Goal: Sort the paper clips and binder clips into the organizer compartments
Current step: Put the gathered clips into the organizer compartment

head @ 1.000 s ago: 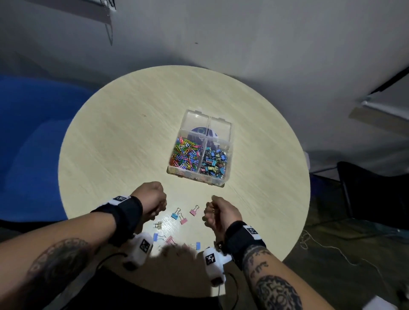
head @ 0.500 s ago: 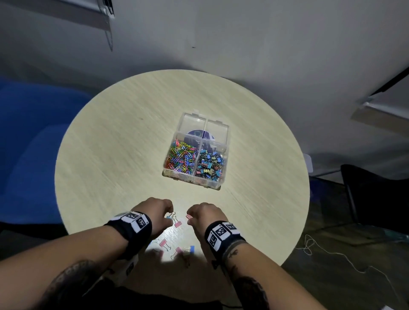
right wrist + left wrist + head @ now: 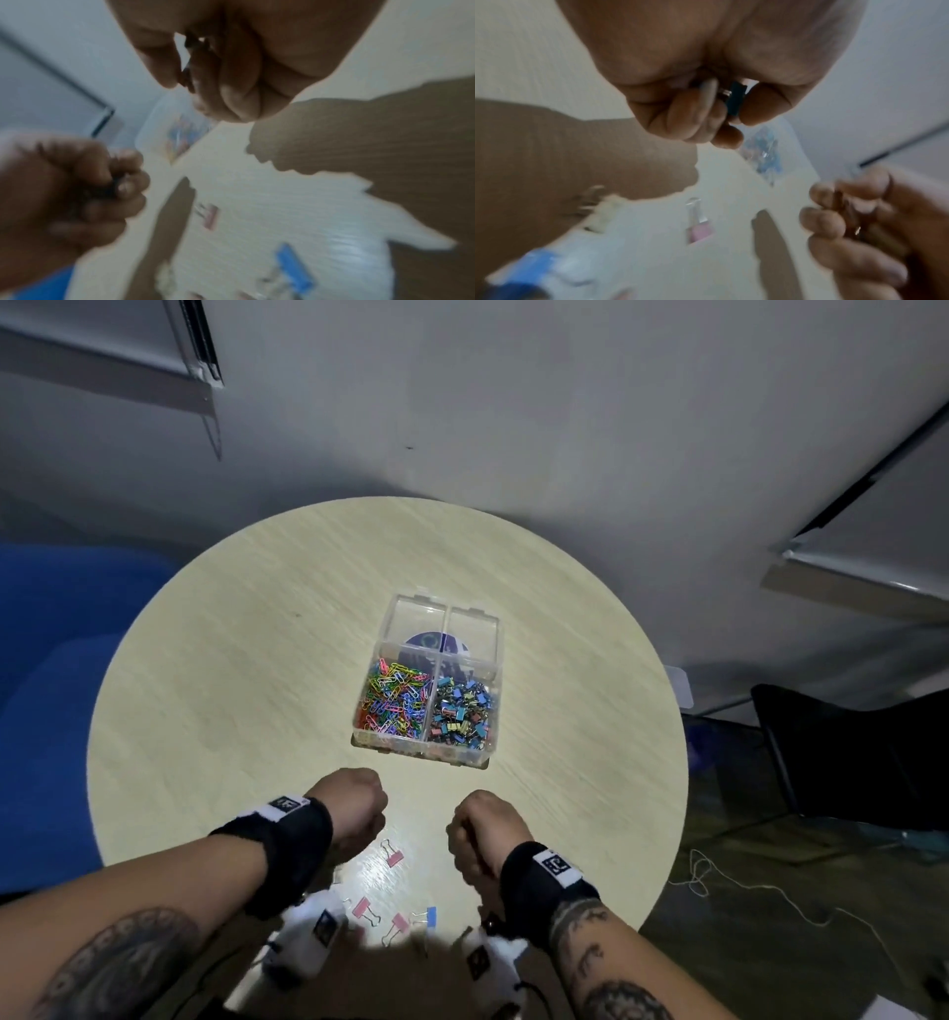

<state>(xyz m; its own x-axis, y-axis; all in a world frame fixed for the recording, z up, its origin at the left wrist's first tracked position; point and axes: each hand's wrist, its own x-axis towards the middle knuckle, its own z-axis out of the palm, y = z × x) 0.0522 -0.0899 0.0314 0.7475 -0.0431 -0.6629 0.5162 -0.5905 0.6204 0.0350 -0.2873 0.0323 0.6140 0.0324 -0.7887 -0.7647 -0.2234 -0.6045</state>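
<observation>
Organizer (image 3: 464, 629) sits mid-table on the round table (image 3: 215, 690), lid tipped back at the far side, well ahead of both hands. I see its two near compartments loaded: paper clips (image 3: 395, 701) in the left one, binder clips (image 3: 462, 711) in the right one; the back pair looks bare apart from a blue label showing through, though I can't be sure. Both arms are over the near table edge. My left hand (image 3: 354, 809) is curled with knuckles up, and the left wrist view shows a dark blue binder clip (image 3: 736, 99) pinched between thumb and fingertips. My right hand (image 3: 480, 829) is also curled; the right wrist view shows something small and dark (image 3: 195, 46) nipped between thumb and forefinger, too blurred to name, probably another binder clip. Loose strays are left on the table between and behind the hands: a pink clip (image 3: 393, 857), two more pink ones (image 3: 362, 909) (image 3: 399, 923), and a blue clip (image 3: 431, 916) at the near edge, plus a couple of blurred bits I can't identify. My read: pickup step is done for this round, carry-and-drop comes next. That calls for moving both hands forward over the right near compartment and releasing above the pile, keeping clear of the divider so nothing lands among the paper clips. Then back for the strays.
</observation>
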